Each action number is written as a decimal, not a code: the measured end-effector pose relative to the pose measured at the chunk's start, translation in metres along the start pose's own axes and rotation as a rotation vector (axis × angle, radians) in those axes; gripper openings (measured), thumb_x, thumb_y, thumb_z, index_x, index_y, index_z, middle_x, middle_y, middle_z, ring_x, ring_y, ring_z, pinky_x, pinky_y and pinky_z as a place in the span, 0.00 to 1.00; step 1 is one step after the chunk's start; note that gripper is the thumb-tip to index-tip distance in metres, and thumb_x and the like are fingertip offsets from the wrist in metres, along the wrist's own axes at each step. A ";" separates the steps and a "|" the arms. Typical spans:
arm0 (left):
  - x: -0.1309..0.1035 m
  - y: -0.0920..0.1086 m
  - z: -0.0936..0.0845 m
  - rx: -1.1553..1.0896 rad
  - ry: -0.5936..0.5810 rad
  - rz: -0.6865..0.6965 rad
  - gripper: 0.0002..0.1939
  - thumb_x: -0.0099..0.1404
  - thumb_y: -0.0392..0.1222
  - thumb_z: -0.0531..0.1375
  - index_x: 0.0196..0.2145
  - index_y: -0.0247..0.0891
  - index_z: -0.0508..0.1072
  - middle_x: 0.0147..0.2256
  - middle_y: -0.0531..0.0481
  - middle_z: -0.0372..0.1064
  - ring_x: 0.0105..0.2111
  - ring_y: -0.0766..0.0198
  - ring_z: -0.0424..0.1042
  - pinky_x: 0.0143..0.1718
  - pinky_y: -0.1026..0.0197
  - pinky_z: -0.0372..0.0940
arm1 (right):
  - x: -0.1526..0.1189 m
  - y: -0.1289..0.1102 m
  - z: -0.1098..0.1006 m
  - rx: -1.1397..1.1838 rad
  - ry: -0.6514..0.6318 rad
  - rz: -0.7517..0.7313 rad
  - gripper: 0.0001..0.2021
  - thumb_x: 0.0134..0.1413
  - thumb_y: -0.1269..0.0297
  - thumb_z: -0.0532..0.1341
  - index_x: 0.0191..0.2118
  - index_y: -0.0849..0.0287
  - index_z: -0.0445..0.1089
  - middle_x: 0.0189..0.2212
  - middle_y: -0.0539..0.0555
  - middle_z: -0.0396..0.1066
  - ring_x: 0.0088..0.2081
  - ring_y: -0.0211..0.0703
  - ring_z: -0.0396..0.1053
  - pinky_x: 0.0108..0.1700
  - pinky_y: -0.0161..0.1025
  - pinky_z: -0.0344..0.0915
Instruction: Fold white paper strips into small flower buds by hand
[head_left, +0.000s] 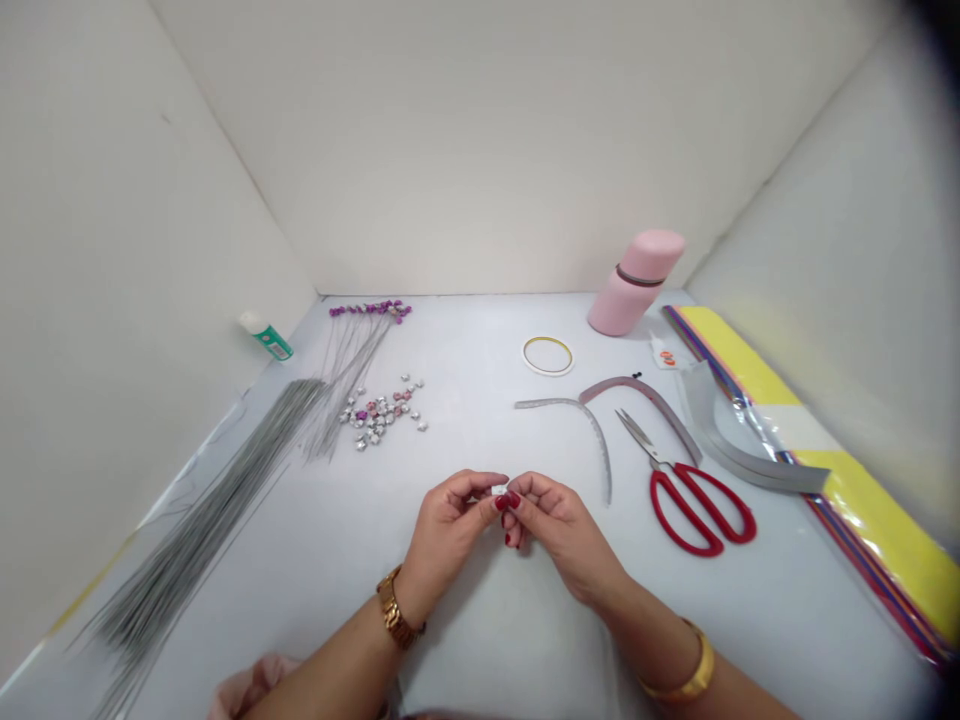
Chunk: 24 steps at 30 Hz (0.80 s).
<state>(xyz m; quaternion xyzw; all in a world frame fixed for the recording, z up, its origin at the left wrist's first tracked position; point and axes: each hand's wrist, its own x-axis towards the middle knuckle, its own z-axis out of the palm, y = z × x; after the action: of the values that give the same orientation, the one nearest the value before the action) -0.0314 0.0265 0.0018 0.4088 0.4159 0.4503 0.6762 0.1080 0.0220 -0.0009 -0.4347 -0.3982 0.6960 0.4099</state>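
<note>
My left hand (456,515) and my right hand (551,515) meet over the white table (480,400), fingertips pinched together. Between them is a small whitish piece (499,490), mostly covered by the fingers; its shape is too small to tell. The left thumb and forefinger close on it from the left, and the right thumb and fingers press against it from the right. Left of the hands lies a scatter of small silver, pink and purple puffy pieces (379,420). To their right rest a curved grey strip (596,435) and red-handled scissors (682,490) with slightly parted blades.
Wire stems (202,530) spread along the left, with purple-tipped stems (371,310) behind. A glue stick (268,337) is at the left wall. A tape roll (548,356), pink bottle (636,283), glue bottle (664,355), grey strips (757,465) and coloured sheets (862,505) occupy the back and right.
</note>
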 end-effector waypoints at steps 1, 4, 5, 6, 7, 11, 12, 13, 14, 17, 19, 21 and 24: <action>0.000 0.000 0.001 -0.031 -0.006 -0.011 0.06 0.57 0.37 0.59 0.33 0.32 0.71 0.21 0.52 0.67 0.22 0.66 0.67 0.28 0.62 0.62 | 0.000 0.000 0.000 0.004 -0.013 -0.007 0.10 0.51 0.59 0.59 0.27 0.61 0.64 0.20 0.47 0.65 0.20 0.32 0.61 0.24 0.31 0.57; 0.000 -0.001 0.002 -0.116 -0.036 -0.048 0.06 0.58 0.37 0.58 0.35 0.32 0.70 0.20 0.52 0.68 0.21 0.65 0.68 0.28 0.60 0.62 | 0.000 -0.002 -0.001 0.002 -0.040 -0.021 0.10 0.51 0.60 0.59 0.27 0.61 0.64 0.20 0.47 0.64 0.20 0.31 0.61 0.24 0.31 0.57; 0.000 -0.002 0.002 -0.135 -0.040 -0.057 0.07 0.59 0.37 0.58 0.35 0.33 0.69 0.20 0.52 0.68 0.21 0.65 0.68 0.28 0.60 0.62 | 0.000 -0.002 -0.001 -0.001 -0.042 -0.022 0.09 0.51 0.61 0.59 0.27 0.61 0.64 0.19 0.47 0.64 0.20 0.31 0.61 0.24 0.30 0.57; 0.000 -0.002 0.002 -0.147 -0.044 -0.065 0.07 0.59 0.37 0.57 0.35 0.33 0.69 0.20 0.52 0.68 0.22 0.65 0.68 0.29 0.60 0.62 | 0.000 -0.002 -0.002 -0.005 -0.038 -0.021 0.09 0.51 0.61 0.59 0.27 0.61 0.64 0.19 0.47 0.64 0.20 0.31 0.60 0.24 0.30 0.57; -0.001 -0.001 0.002 -0.153 -0.042 -0.072 0.07 0.59 0.37 0.57 0.36 0.33 0.69 0.21 0.52 0.68 0.22 0.66 0.68 0.29 0.60 0.62 | 0.000 -0.002 -0.002 -0.007 -0.032 -0.020 0.09 0.51 0.61 0.59 0.27 0.61 0.64 0.19 0.46 0.64 0.19 0.31 0.60 0.24 0.30 0.57; -0.001 0.000 0.000 -0.142 0.020 -0.087 0.07 0.58 0.37 0.59 0.36 0.34 0.71 0.23 0.51 0.69 0.25 0.68 0.67 0.33 0.62 0.61 | 0.000 -0.001 -0.004 -0.027 -0.006 -0.026 0.08 0.52 0.62 0.58 0.27 0.61 0.63 0.20 0.47 0.64 0.20 0.31 0.61 0.24 0.31 0.57; -0.001 -0.001 -0.001 -0.143 0.037 -0.095 0.07 0.57 0.38 0.59 0.35 0.34 0.71 0.24 0.51 0.69 0.25 0.68 0.67 0.34 0.63 0.61 | 0.000 -0.001 -0.004 -0.037 -0.007 -0.029 0.08 0.52 0.62 0.58 0.27 0.61 0.64 0.20 0.47 0.64 0.21 0.32 0.61 0.25 0.31 0.58; -0.001 -0.001 -0.001 -0.145 0.049 -0.106 0.08 0.57 0.38 0.59 0.35 0.34 0.72 0.24 0.51 0.69 0.26 0.68 0.67 0.34 0.63 0.61 | 0.000 0.000 -0.004 -0.050 -0.007 -0.033 0.08 0.53 0.61 0.58 0.27 0.61 0.64 0.21 0.47 0.64 0.21 0.32 0.61 0.25 0.31 0.58; 0.000 -0.001 -0.002 -0.145 0.054 -0.119 0.08 0.57 0.39 0.59 0.34 0.34 0.72 0.23 0.51 0.69 0.26 0.68 0.67 0.34 0.64 0.61 | 0.000 0.000 -0.004 -0.067 -0.009 -0.037 0.08 0.53 0.61 0.57 0.28 0.61 0.64 0.21 0.47 0.64 0.21 0.32 0.62 0.25 0.31 0.58; 0.001 -0.002 -0.003 -0.111 0.082 -0.145 0.07 0.56 0.39 0.60 0.31 0.33 0.73 0.23 0.51 0.69 0.25 0.69 0.66 0.32 0.65 0.60 | 0.000 0.000 -0.003 -0.144 -0.005 -0.051 0.08 0.53 0.61 0.57 0.28 0.60 0.64 0.22 0.48 0.65 0.22 0.33 0.63 0.26 0.32 0.59; 0.001 -0.002 -0.003 -0.068 0.109 -0.139 0.06 0.54 0.38 0.61 0.29 0.32 0.73 0.22 0.51 0.69 0.24 0.69 0.66 0.30 0.65 0.60 | -0.001 0.001 -0.003 -0.200 0.002 -0.062 0.08 0.53 0.61 0.57 0.29 0.60 0.65 0.24 0.49 0.66 0.23 0.34 0.63 0.26 0.32 0.59; 0.001 -0.001 -0.002 -0.049 0.113 -0.129 0.06 0.55 0.39 0.61 0.29 0.33 0.73 0.22 0.51 0.69 0.24 0.68 0.66 0.30 0.66 0.60 | -0.001 0.001 -0.003 -0.233 0.021 -0.071 0.09 0.52 0.60 0.56 0.29 0.60 0.65 0.24 0.49 0.66 0.23 0.34 0.63 0.26 0.32 0.60; 0.000 -0.001 -0.001 -0.061 0.090 -0.113 0.07 0.54 0.39 0.61 0.31 0.33 0.73 0.24 0.50 0.70 0.26 0.67 0.67 0.31 0.65 0.61 | -0.001 0.001 -0.002 -0.243 0.047 -0.063 0.10 0.52 0.58 0.57 0.29 0.60 0.64 0.23 0.48 0.65 0.23 0.34 0.63 0.26 0.32 0.60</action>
<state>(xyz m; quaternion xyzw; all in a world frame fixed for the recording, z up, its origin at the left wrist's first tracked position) -0.0321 0.0269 0.0008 0.3431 0.4542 0.4416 0.6935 0.1103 0.0213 -0.0021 -0.4846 -0.4833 0.6191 0.3851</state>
